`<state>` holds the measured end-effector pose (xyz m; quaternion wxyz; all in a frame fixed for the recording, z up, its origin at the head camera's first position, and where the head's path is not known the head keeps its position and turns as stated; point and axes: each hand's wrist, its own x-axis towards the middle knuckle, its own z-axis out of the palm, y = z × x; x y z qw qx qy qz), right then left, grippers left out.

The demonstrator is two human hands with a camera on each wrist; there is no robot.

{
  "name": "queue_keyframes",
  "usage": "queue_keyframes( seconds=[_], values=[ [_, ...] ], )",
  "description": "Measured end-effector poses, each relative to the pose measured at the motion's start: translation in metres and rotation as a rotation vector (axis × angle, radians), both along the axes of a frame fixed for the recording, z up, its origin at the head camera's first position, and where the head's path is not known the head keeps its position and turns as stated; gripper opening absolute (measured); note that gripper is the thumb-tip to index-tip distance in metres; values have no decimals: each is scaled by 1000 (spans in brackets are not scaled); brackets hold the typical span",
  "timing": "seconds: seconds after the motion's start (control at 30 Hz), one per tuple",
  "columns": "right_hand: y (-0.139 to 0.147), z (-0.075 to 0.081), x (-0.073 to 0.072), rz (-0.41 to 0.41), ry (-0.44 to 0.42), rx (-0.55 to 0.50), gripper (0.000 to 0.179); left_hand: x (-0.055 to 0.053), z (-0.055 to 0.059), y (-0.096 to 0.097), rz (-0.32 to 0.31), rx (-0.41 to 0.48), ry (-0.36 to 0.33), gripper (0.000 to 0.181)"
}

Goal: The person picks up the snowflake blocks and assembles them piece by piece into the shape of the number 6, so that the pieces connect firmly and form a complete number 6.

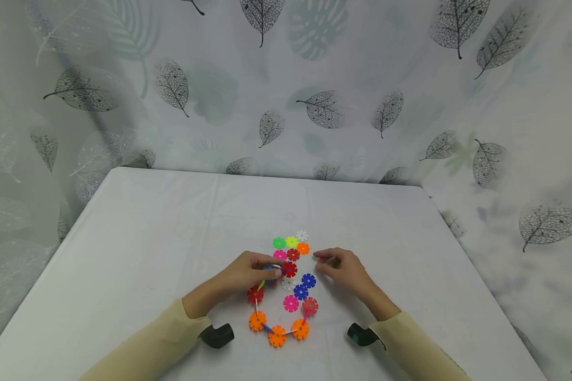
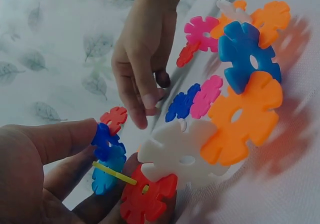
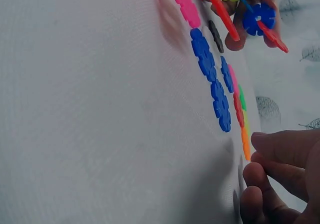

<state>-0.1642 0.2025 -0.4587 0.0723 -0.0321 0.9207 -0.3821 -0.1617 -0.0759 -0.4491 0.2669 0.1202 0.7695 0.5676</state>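
Note:
My left hand (image 1: 248, 272) pinches the end of a chain of notched plastic interlocking discs, at a blue disc (image 2: 106, 140). A red disc (image 1: 289, 269) juts from that end toward the right hand. From the left hand the chain curves down through a yellow disc (image 2: 114, 173), another red disc (image 1: 255, 295) and several orange discs (image 1: 276, 336), then up to a pinkish-red disc (image 1: 310, 306). My right hand (image 1: 343, 271) hovers just right of the red end disc, fingers loosely bent, thumb and forefinger close together with nothing seen between them.
Loose blue discs (image 1: 301, 291) and a pink disc (image 1: 291, 303) lie inside the chain's curve. Behind the hands lie green (image 1: 278, 243), yellow (image 1: 292, 242), white (image 1: 302, 235) and orange (image 1: 303, 248) discs on the white table (image 1: 171, 211). A leaf-print curtain (image 1: 286, 79) hangs behind.

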Motion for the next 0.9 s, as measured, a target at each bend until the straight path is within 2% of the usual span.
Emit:
queue_keyframes(
  seconds=[0.13,0.37,0.63,0.9],
  values=[
    [-2,2,1,78,-20,40,25,0,0,0,8,-7,14,34],
    [-5,5,2,178,-78,95,33,-1,-1,-1,13,-23,-3,32],
    [-9,8,0,167,-84,140,30,-2,-2,-3,-7,14,-23,34],
    [-11,10,2,147,-53,68,25,-2,-1,-3,-16,42,-74,35]
  ],
)
